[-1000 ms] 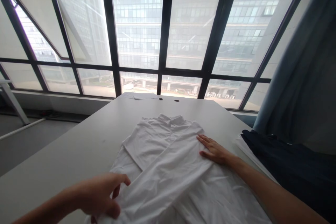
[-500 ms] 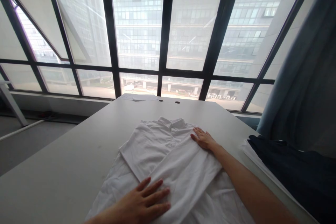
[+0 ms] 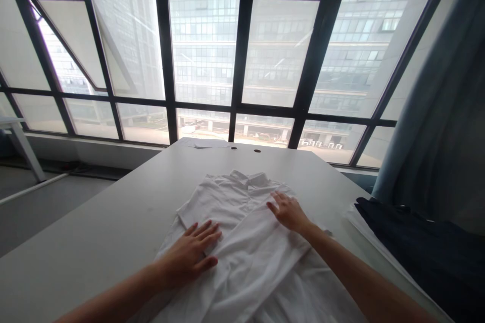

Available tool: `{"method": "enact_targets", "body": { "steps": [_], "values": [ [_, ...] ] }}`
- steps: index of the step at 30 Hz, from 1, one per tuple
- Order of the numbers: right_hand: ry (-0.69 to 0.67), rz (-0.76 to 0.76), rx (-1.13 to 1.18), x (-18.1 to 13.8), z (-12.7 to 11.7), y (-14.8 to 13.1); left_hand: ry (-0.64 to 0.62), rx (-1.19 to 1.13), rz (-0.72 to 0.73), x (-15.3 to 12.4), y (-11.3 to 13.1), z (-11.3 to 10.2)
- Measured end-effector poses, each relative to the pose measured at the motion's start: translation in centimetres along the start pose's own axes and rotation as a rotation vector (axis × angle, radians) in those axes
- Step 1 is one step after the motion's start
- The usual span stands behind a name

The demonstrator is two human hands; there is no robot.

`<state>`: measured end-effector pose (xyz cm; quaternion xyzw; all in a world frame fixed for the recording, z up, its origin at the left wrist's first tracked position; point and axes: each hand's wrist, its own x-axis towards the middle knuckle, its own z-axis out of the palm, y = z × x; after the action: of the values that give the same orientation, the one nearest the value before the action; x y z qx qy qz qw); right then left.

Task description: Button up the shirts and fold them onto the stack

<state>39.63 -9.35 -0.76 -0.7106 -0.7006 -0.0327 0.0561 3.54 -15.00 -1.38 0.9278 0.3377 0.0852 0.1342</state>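
Observation:
A white collared shirt (image 3: 242, 242) lies face down on a light grey table (image 3: 113, 222), collar toward the window, with a sleeve folded across its back. My left hand (image 3: 191, 252) rests flat on the shirt's left part, fingers spread and open. My right hand (image 3: 288, 210) lies flat near the right shoulder below the collar, fingers stretched out. Neither hand holds anything.
A dark navy garment (image 3: 420, 247) lies on white cloth at the table's right edge. A grey-blue curtain (image 3: 435, 111) hangs at the right. Large black-framed windows (image 3: 242, 60) stand behind the table. Two cable holes (image 3: 245, 150) and a small paper (image 3: 202, 143) sit at the far edge.
My left hand went from pinching the shirt's lower left to lying flat on it, then slid up and left. My right hand moved up toward the collar, then slightly left.

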Motion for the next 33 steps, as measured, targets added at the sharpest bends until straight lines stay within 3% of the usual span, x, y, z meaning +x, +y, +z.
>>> {"method": "enact_targets", "body": {
  "steps": [4, 7, 10, 15, 19, 21, 25, 29, 33],
  "values": [
    [-0.261, 0.031, 0.072, -5.2, 0.1, -2.2, 0.05, 0.098, -0.132, 1.7, -3.1, -0.2],
    [-0.268, 0.073, 0.09, -6.1, 0.5, -2.3, 0.071, 0.155, -0.297, 3.6, -5.9, -1.2],
    [-0.218, 0.041, 0.118, -3.9, 1.0, -1.4, 0.045, 0.176, -0.404, 6.1, -8.8, -2.3],
    [-0.117, -0.03, 0.13, 2.1, 1.4, 0.1, 0.041, 0.179, -0.418, 10.4, -12.1, -3.1],
    [0.035, -0.036, 0.102, 3.3, 1.5, 0.2, 0.094, 0.206, -0.463, 11.9, -13.3, -3.2],
    [0.072, -0.006, 0.069, 2.2, 1.5, 0.6, 0.158, 0.239, -0.547, 11.5, -13.4, -3.5],
    [0.082, 0.219, 0.017, -2.2, 1.8, 3.9, 0.244, 0.311, -0.702, 8.3, -12.8, -4.3],
    [0.082, 0.27, 0.053, -6.5, 1.3, 8.3, 0.219, 0.41, -0.684, 3.8, -10.8, -4.5],
    [0.007, 0.343, 0.273, -9.7, -0.7, 10.5, 0.16, 0.264, -0.673, -0.2, -7.6, -4.4]
  ]
}}
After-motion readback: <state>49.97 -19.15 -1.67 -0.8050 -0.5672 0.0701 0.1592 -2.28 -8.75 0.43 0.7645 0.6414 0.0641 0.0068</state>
